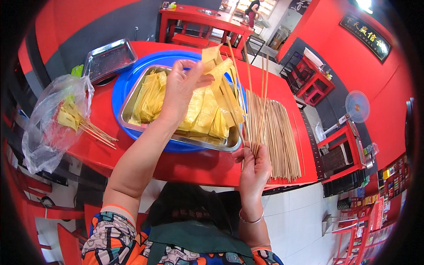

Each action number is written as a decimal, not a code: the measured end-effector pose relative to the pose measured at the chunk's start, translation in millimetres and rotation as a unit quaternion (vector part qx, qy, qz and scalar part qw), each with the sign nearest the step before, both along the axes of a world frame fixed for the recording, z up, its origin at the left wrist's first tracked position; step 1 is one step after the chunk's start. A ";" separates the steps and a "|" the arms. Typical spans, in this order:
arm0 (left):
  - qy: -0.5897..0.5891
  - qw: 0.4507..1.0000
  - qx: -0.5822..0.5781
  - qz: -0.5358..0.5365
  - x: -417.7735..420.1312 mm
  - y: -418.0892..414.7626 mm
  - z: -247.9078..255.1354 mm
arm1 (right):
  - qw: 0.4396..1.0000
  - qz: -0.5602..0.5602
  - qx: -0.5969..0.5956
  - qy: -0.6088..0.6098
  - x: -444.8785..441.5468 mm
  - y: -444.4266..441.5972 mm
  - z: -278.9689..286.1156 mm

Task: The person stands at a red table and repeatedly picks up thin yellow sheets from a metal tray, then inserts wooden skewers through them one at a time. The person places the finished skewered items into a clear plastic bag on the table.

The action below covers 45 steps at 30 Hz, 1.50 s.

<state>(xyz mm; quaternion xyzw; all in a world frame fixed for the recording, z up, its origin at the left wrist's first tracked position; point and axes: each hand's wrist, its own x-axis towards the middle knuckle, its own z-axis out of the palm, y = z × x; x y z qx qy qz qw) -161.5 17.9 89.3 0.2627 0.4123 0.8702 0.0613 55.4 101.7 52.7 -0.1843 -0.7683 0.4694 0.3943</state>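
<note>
My right hand (254, 162) grips the lower ends of several thin bamboo skewers (249, 79), which fan upward. Folded yellow sheets, apparently tofu skin (222, 79), are threaded on some of them. My left hand (185, 84) is at the left edge of these sheets, fingertips against them; whether it pinches one is unclear. Below it, a rectangular metal tray (179, 137) holds more folded yellow strips (150, 96), partly hidden by my left forearm. The metal tray rests on a round blue plastic tray (121, 89).
A thick pile of bare skewers (278, 142) lies at the right of the red table (198, 169). On the left are a clear plastic bag (43, 126) with finished-looking skewers (97, 132) and another metal tray (111, 59). A person (254, 13) stands in the background.
</note>
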 end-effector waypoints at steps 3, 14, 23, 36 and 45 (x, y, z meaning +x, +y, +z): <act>0.006 0.997 -0.009 -0.070 4.3 9.9 -12.1 | 0.996 0.042 -0.073 0.030 -3.7 1.3 3.4; 0.214 0.933 -0.253 -0.143 53.2 21.4 -25.7 | 0.999 -0.029 -0.001 0.016 -9.6 12.5 4.5; 0.459 0.682 -0.516 0.240 10.1 9.6 -45.9 | 0.999 -0.050 0.003 -0.007 7.6 31.1 5.0; 0.272 0.788 -0.549 0.060 -21.4 1.9 -21.9 | 0.995 -0.048 0.088 0.014 21.8 45.9 -2.4; -0.144 0.971 0.008 -0.190 -39.8 -16.4 -16.9 | 0.985 -0.095 0.119 -0.084 37.7 14.1 6.5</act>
